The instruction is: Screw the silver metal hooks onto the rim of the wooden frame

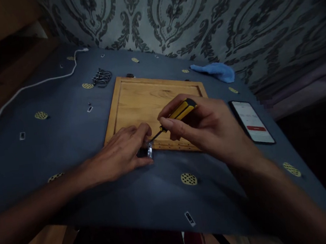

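Note:
My right hand (198, 122) grips a yellow-and-black screwdriver (181, 110), its shaft slanting down to the left. The tip meets a small shiny metal piece (149, 151) at the near edge of a wooden board (137, 101). My left hand (125, 147) pinches that piece between thumb and fingers against the board's edge, and its exact kind is partly hidden. Several small dark holes run along the near edge of the board, right of the metal piece. The board lies flat, with a raised rim around its panel.
A heap of metal hooks (102, 77) lies beyond the board on the left. A blue cloth (216, 71) rests at the back right. At the right edge lies a phone (252, 122) with its screen lit. A white cable (47, 79) crosses the far left of the table (66, 147).

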The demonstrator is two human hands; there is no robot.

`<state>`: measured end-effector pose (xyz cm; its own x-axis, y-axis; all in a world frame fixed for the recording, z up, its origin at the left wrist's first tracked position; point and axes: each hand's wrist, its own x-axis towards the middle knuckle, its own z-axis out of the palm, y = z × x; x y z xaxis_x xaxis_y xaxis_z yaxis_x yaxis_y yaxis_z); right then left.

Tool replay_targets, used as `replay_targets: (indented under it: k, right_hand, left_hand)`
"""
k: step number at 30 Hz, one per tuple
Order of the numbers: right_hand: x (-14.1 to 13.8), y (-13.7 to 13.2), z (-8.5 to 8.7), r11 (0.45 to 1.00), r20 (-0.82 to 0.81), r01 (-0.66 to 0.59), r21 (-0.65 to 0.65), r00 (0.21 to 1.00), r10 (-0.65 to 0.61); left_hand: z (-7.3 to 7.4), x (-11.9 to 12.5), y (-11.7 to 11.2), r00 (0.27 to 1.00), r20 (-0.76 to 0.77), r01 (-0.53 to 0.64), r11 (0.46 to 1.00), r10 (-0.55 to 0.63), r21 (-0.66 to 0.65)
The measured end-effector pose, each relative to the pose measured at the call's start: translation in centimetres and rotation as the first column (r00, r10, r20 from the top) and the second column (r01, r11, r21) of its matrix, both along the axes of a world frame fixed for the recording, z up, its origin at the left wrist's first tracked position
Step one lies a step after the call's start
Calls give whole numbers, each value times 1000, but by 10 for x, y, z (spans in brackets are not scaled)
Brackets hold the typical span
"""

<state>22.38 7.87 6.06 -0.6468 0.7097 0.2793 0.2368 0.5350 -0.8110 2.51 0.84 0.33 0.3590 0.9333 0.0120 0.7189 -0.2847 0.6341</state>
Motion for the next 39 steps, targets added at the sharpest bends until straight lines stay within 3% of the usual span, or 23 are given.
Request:
replay_targets:
  k: [4, 7, 17, 26, 35, 39]
  right_hand:
    - [-4, 12, 13, 964, 14, -205, -169, 978, 210]
    - [-4, 16, 17, 933, 2, -296, -206, 953, 303]
    - [-1, 20, 4, 978, -11, -145, -149, 989, 145]
    - [6, 18, 18, 954, 12, -249, -166, 967, 255]
    - [2, 16, 9, 988, 42, -138, -69, 989, 141]
    - [5, 16, 16, 969, 61, -230, -89, 970, 236]
  left_hand:
    - [0, 1, 0, 1000, -16, 10, 1000, -9, 14]
    - [0, 1, 0, 1000, -26, 9, 1000, -8, 12]
    - [1, 0, 0, 1000, 7, 1, 1000, -1, 0]
    - [-2, -2, -1, 999, 32, -10, 999, 9, 37]
    - [-2, -2, -2, 999, 34, -3, 1000, 2, 30]
    - [0, 0, 0, 999, 26, -20, 1000, 19, 6]
